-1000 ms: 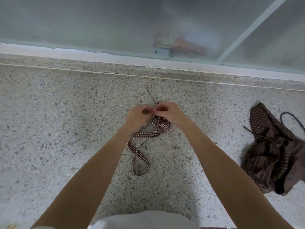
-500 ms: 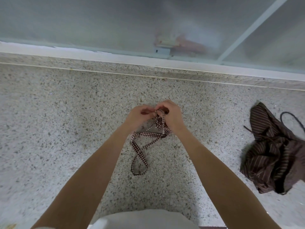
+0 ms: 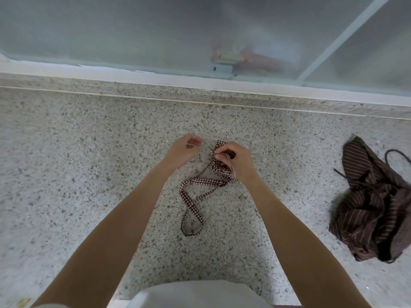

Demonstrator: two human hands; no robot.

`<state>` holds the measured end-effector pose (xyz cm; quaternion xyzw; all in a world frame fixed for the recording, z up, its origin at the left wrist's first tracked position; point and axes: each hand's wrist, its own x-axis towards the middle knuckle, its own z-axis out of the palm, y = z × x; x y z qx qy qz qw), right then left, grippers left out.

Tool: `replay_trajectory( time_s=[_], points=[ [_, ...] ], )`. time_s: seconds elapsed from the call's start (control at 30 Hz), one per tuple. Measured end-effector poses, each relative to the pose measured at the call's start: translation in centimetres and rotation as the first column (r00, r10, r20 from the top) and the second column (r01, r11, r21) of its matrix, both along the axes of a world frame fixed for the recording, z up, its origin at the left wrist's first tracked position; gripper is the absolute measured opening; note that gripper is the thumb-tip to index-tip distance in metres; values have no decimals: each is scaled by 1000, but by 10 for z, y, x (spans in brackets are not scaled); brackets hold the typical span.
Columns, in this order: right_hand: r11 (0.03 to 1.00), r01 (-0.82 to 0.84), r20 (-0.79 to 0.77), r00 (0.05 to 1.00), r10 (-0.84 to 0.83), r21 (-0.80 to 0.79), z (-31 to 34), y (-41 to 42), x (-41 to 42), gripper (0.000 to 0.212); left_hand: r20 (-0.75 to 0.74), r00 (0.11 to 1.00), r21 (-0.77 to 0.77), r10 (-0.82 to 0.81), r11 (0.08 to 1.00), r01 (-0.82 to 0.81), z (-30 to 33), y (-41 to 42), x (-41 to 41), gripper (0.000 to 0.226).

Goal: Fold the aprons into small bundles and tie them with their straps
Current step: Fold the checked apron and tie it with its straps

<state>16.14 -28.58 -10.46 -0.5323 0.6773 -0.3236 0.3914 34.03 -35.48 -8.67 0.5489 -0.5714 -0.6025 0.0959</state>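
A: Which step is this?

B: Tying, I judge. The right hand (image 3: 235, 160) clenches round the small bunched brown-and-white checked apron bundle (image 3: 220, 166); its long checked fabric strap (image 3: 192, 205) trails toward the body, below that hand.

A: And the left hand (image 3: 183, 150)?

B: Just beside the bundle, fingers loosely curled; whether it pinches anything, I cannot tell. Next, it needs the strap.

A: Surroundings?

B: Speckled grey terrazzo floor (image 3: 89, 185), frosted glass panel (image 3: 133, 30) beyond the hands, 1 crumpled brown striped apron (image 3: 373, 210) well right.
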Motion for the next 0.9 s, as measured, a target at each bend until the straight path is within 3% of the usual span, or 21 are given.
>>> replay_trajectory(
  time_s=[0.07, 0.13, 0.2, 0.27, 0.33, 0.43, 0.57, 0.7, 0.8, 0.9],
  points=[
    [1000, 0, -5, 1000, 0, -9, 0, 0, 0, 10, 48, 977, -58, -207, 976, 209, -1, 4, -3, 30],
    [1000, -1, 0, 1000, 1, -16, 0, 0, 0, 11, 80, 962, -108, -260, 957, 267, -5, 8, -7, 28],
    [999, -15, 4, 1000, 15, -34, -1, 1, 0, 11, 93, 976, -134, -198, 969, 209, -8, 9, -10, 17],
    [999, -18, 15, 1000, 18, -32, -1, 1, 0, 11, 148, 970, -135, -193, 968, 213, -7, 8, -11, 20],
    [1000, 1, 24, 1000, 0, -9, -1, 1, 1, 10, 101, 983, -5, -151, 988, 152, -4, 7, -13, 22],
    [1000, 13, 26, 1000, -13, -1, -3, 2, 1, 11, 37, 998, 155, 54, 986, -59, 2, 3, -9, 20],
    [999, 35, 113, 993, -36, 16, -2, 4, -2, 11, 8, 966, 37, 257, 966, -257, 1, -3, 8, 31],
    [972, 206, 334, 913, -233, 117, 10, 6, -1, 14, 194, 961, -194, 196, 968, -159, -10, 3, 14, 38],
    [931, 304, 266, 898, -350, 201, 13, 9, -3, 11, 278, 935, -289, 222, 947, -139, -18, 5, 22, 36],
    [869, 355, 246, 860, -448, 344, 12, 9, -6, 15, 300, 928, -278, 220, 951, -135, -23, 7, 25, 36]
  ],
)
